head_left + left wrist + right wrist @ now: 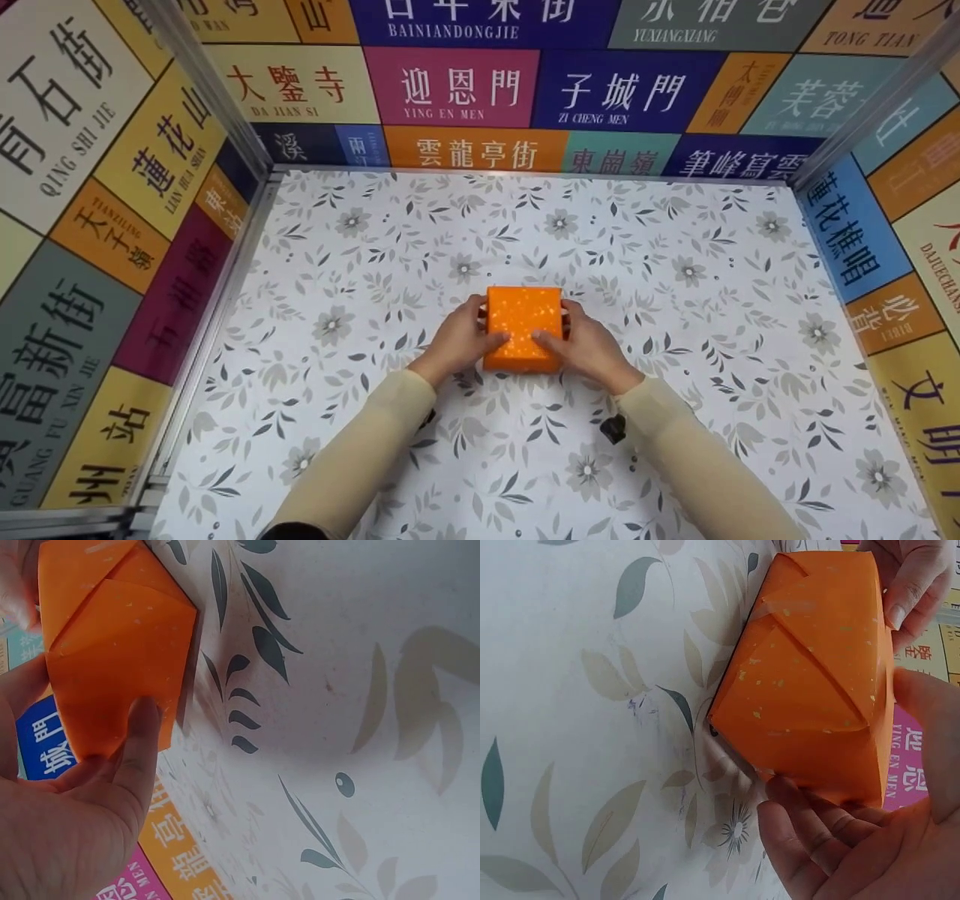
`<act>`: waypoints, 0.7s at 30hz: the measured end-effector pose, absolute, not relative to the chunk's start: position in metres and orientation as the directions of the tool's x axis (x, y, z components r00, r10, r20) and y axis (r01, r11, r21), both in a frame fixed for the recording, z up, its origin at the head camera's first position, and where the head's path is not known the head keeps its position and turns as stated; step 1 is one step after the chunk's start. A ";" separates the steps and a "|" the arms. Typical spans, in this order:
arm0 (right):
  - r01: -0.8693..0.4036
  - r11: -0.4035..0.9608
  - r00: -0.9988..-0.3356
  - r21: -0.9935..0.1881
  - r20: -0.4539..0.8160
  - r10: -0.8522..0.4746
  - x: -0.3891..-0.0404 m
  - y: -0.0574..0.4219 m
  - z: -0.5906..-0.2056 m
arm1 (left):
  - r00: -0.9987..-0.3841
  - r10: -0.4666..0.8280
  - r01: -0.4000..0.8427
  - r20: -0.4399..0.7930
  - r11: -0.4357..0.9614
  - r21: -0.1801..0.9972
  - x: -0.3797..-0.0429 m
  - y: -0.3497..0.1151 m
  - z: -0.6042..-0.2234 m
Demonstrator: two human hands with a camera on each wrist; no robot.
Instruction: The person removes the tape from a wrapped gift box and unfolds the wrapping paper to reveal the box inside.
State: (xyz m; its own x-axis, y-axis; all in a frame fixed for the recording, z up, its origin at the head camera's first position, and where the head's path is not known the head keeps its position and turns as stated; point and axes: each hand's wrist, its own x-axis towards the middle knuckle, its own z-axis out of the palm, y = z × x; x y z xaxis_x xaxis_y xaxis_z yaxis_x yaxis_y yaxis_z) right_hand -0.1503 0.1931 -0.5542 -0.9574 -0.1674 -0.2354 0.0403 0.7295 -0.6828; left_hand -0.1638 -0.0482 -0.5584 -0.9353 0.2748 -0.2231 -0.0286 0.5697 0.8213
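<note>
A box wrapped in orange paper with gold specks [525,311] is between both hands near the middle of the table. My left hand [459,341] grips its left side, thumb on the top face. From the right, my right hand [591,346] holds the opposite side, its thumb also on top. Folded paper flaps show on the wrapped box [116,667] in the left wrist view. On the box's end [802,667] in the right wrist view, a diagonal fold and a shiny strip like clear tape appear. The underside is hidden.
A white tabletop with a grey leaf and flower print [360,285] lies under the hands. Panels with coloured street-name lettering [450,86] stand at the back and both sides. Metal rails [225,97] edge the table. A small black object [613,429] sits by the right wrist.
</note>
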 end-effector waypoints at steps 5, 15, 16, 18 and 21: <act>0.029 0.702 -0.974 -0.711 -0.179 -0.142 -0.151 0.195 -0.552 | -0.943 0.271 -0.013 -0.194 0.554 0.832 -0.164 -0.050 -0.556; -0.019 0.673 -0.994 -0.739 -0.058 -0.092 -0.152 0.195 -0.545 | -0.966 0.243 0.037 -0.087 0.464 0.885 -0.165 -0.052 -0.550; -0.026 0.667 -0.995 -0.745 -0.045 -0.089 -0.152 0.195 -0.544 | -0.968 0.239 0.041 -0.075 0.449 0.893 -0.165 -0.052 -0.550; -0.042 0.655 -0.996 -0.755 -0.020 -0.086 -0.152 0.195 -0.544 | -0.973 0.226 0.046 -0.056 0.424 0.904 -0.164 -0.052 -0.549; -0.052 0.642 -0.997 -0.765 0.007 -0.073 -0.152 0.195 -0.543 | -0.981 0.193 0.053 -0.028 0.402 0.914 -0.165 -0.052 -0.548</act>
